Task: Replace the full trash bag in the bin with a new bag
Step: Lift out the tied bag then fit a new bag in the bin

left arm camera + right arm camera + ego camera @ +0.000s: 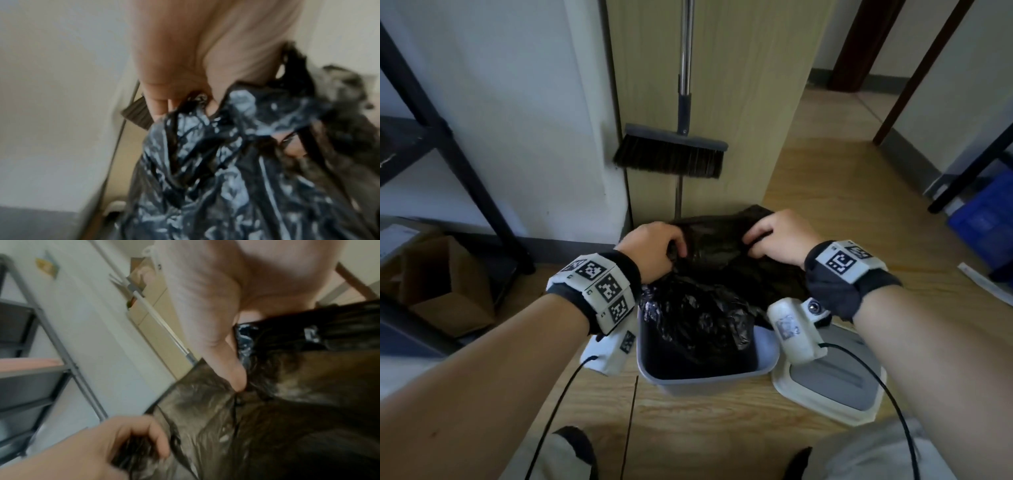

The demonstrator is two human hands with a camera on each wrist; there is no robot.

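Observation:
A grey bin (pixel 709 380) stands on the wooden floor between my arms. A black trash bag (pixel 709 308) hangs into it, its top edge lifted above the rim. My left hand (pixel 657 250) grips the bag's edge on the left, fingers curled into the plastic (pixel 205 146). My right hand (pixel 774 240) grips the edge on the right, with crumpled film (pixel 287 402) bunched under the thumb (pixel 230 366). The left hand (pixel 127 443) also shows in the right wrist view, clutching the bag. The bin's inside is hidden by the bag.
The bin's lid (pixel 828 380) lies on the floor right of the bin. A broom (pixel 671 150) leans on a wooden cabinet behind. An open cardboard box (pixel 445 284) and a black metal shelf (pixel 448 144) stand at left. A blue crate (pixel 986 212) sits at far right.

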